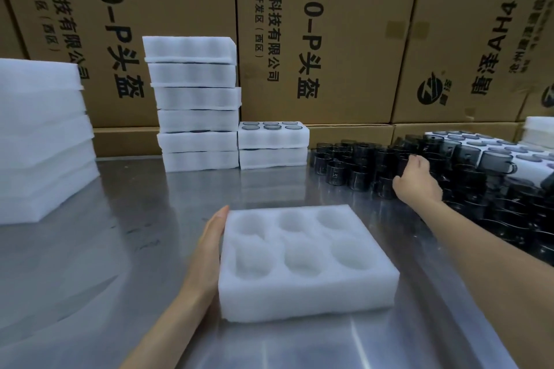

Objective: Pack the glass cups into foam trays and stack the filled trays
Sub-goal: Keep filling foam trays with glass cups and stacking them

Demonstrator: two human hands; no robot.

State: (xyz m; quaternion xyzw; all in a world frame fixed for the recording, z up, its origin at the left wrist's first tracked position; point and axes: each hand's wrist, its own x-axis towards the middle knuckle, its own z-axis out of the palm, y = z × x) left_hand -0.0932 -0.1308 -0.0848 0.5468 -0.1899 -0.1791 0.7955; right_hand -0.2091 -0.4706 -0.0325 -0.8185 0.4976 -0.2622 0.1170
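Note:
A white foam tray point(308, 287) with several empty round pockets lies on the steel table in front of me. My left hand point(209, 246) rests flat against its left side, fingers straight. My right hand point(415, 180) reaches out over a crowd of dark glass cups point(353, 171) at the right, its fingertips at the cups; whether it grips one is hidden. A tall stack of filled trays point(196, 105) stands at the back. Beside it is a low stack of two point(272, 144), with cup rims showing in its top tray.
A pile of foam trays point(42, 144) stands at the left edge of the steel table point(126, 249). Cardboard boxes point(329, 39) wall off the back. More dark cups lie on a white sheet point(509, 153) at far right.

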